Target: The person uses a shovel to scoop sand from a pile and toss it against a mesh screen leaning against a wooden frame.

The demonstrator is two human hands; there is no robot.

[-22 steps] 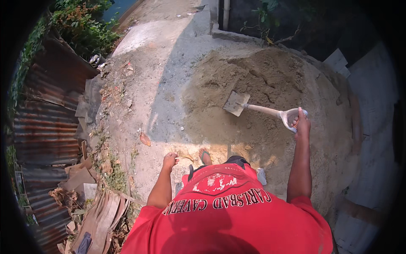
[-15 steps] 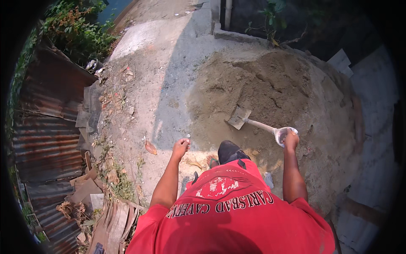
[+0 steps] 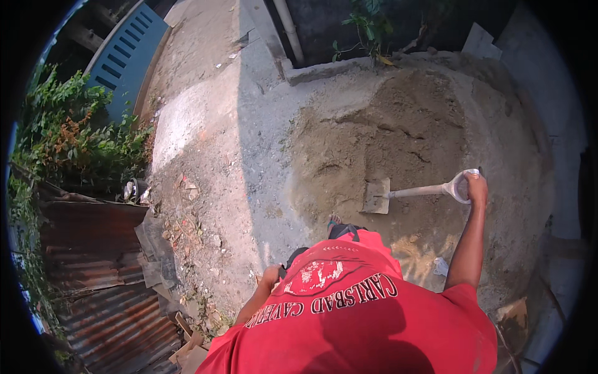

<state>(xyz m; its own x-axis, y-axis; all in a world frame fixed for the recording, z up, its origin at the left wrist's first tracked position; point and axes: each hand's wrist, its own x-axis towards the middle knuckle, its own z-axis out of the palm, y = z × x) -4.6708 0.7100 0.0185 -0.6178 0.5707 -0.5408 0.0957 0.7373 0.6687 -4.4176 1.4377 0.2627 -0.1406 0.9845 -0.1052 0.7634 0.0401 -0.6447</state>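
Note:
My right hand [image 3: 477,187] grips the white, rounded handle of a shovel [image 3: 418,191], its arm stretched out to the right. The shovel's pale wooden shaft runs leftward to a flat, squarish blade [image 3: 376,197]. That blade rests at the near side of a heap of brown sand [image 3: 411,128]. Beside my left hip, my left hand [image 3: 271,275] is close to my dark trousers and shirt. Its fingers are too hidden to make out. A foot in a sandal [image 3: 334,220] shows just ahead of my body, near the sand's edge.
A low concrete ledge [image 3: 327,71] and a pipe [image 3: 288,31] stand beyond the sand. On the left are rusty corrugated sheets [image 3: 121,318], leafy plants [image 3: 81,134] and a blue slotted gate [image 3: 128,59]. A pale crumpled scrap [image 3: 441,267] lies near my right side.
My view and body have turned. My left hand has drawn back to my hip. The shovel, still in my right hand, now lies more level and farther right in view.

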